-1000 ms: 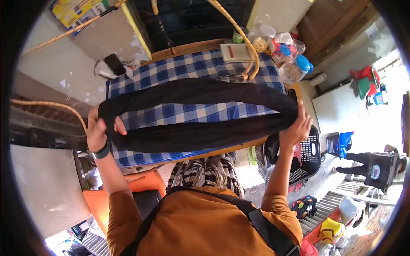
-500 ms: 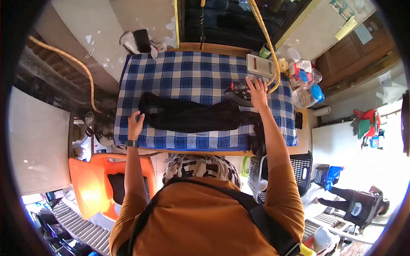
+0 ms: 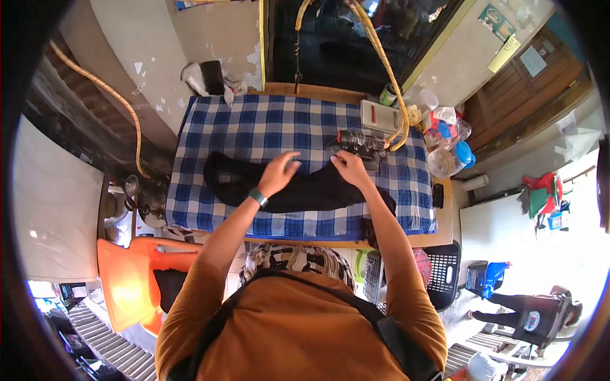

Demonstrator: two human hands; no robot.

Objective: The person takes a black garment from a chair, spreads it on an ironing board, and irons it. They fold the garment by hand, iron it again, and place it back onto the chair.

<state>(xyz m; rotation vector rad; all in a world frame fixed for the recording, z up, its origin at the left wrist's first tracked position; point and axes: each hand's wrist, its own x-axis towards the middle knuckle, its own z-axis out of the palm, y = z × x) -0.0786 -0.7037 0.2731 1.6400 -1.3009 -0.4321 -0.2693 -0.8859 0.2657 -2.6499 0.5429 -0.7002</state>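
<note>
A black garment (image 3: 305, 192), which looks like folded trousers, lies lengthwise across the blue-and-white checked cloth (image 3: 254, 124) on the table. My left hand (image 3: 277, 175), with a watch at the wrist, is over the garment's middle, thumb and fingers apart. My right hand (image 3: 351, 170) pinches the garment's upper edge, where the fabric comes up to a point. Just beyond those fingers is a dark iron (image 3: 359, 147), its yellow fabric-wrapped cord (image 3: 401, 114) rising behind it. Part of the garment is hidden under my forearms.
A white tray-like stand (image 3: 380, 117) sits at the back right, beside plastic jars with blue lids (image 3: 448, 162). An orange chair (image 3: 124, 279) is at lower left, and a black basket (image 3: 445, 273) at lower right. Another person (image 3: 534, 314) is farther off to the right.
My right hand has left the iron and now pinches the garment's upper edge. My left hand has moved right and up from the garment's left end. The iron sits slightly turned.
</note>
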